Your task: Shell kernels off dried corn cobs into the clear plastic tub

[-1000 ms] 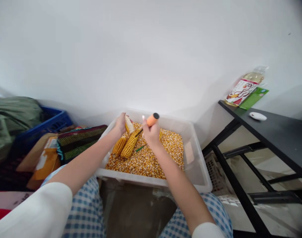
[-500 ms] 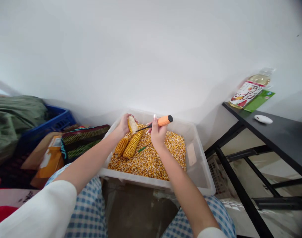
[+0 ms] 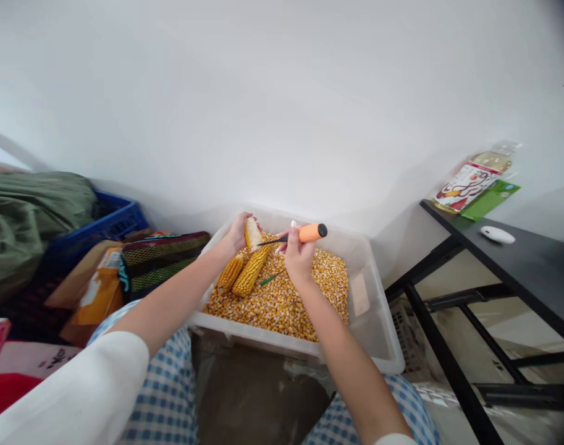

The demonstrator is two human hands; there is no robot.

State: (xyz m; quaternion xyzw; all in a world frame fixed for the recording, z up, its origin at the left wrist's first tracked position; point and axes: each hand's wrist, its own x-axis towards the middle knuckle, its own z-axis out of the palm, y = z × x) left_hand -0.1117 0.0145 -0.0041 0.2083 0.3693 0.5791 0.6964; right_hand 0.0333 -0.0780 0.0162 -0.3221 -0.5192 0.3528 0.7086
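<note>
My left hand (image 3: 241, 230) is closed around a partly stripped corn cob (image 3: 252, 233), its pale core facing right. In my right hand (image 3: 299, 258) is a screwdriver (image 3: 312, 232) with an orange handle and black end. Its dark shaft points left, the tip at or very near the cob's lower end; contact I cannot make out. Both hands are above a translucent plastic bin (image 3: 374, 309) holding loose corn kernels (image 3: 282, 309). Two more corn cobs, a longer one (image 3: 249, 278) and a shorter one (image 3: 230, 275), lie on the kernels beside a thin green-handled tool (image 3: 267, 280).
On the right, a black table (image 3: 541, 266) carries an oil bottle (image 3: 476, 176), a green packet (image 3: 492, 199) and a white oval object (image 3: 497, 235). To the left are a blue crate (image 3: 119, 216) with green cloth (image 3: 36, 210) and a mesh bag (image 3: 165, 259). A white wall stands behind the bin.
The whole view has shifted slightly. Both hands keep their holds, and the screwdriver tip stays by the cob's lower end.
</note>
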